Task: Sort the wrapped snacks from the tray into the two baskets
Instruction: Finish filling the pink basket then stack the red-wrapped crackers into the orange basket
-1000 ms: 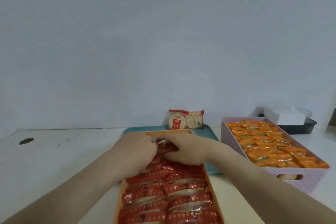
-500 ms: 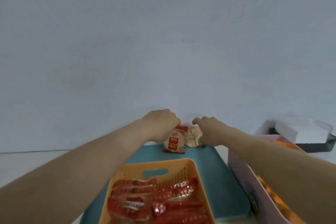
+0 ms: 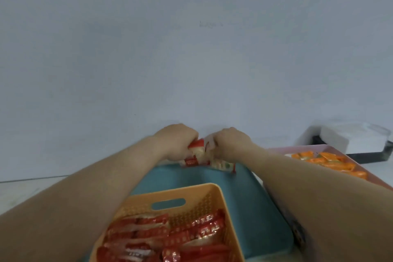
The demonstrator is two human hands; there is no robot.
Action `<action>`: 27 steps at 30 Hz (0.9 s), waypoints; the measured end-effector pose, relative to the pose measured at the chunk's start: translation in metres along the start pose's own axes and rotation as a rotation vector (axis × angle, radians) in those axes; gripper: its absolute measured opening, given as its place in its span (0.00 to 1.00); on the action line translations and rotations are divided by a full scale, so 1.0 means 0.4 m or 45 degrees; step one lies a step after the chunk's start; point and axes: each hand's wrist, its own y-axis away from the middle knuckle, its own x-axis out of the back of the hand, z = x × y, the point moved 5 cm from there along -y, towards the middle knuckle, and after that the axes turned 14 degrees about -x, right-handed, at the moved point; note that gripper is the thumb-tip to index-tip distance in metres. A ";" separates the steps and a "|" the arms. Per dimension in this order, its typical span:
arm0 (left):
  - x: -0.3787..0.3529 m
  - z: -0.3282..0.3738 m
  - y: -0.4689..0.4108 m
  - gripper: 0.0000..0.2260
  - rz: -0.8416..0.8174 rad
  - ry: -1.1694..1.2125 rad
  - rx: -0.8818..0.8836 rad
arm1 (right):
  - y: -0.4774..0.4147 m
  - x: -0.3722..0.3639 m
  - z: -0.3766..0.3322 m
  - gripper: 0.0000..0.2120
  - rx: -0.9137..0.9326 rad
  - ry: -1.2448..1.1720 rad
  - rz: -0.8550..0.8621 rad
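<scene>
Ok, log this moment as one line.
left hand: grips wrapped snacks | right hand: grips them too | location: tray far edge | orange basket: red packs

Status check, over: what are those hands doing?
Left hand, right hand: both gripping the wrapped snacks. Snacks at far end of teal tray. Nothing blocking.

Teal tray (image 3: 251, 202), orange basket (image 3: 214, 194), pink basket (image 3: 319, 147).

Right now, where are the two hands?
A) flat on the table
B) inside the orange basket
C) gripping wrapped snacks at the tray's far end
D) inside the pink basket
C: the left hand and right hand curl round the wrapped snacks at the teal tray's far end, beyond the orange basket.
</scene>
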 end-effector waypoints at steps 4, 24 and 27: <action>0.132 -0.035 0.143 0.14 0.455 0.522 0.255 | 0.048 0.115 0.021 0.11 -0.223 -0.683 -0.059; 0.128 0.141 0.570 0.13 0.753 0.874 0.430 | 0.462 0.191 -0.092 0.12 0.222 -0.498 -0.055; 0.130 0.138 0.566 0.12 0.777 0.800 0.462 | 0.471 0.192 -0.114 0.15 0.301 -0.291 0.004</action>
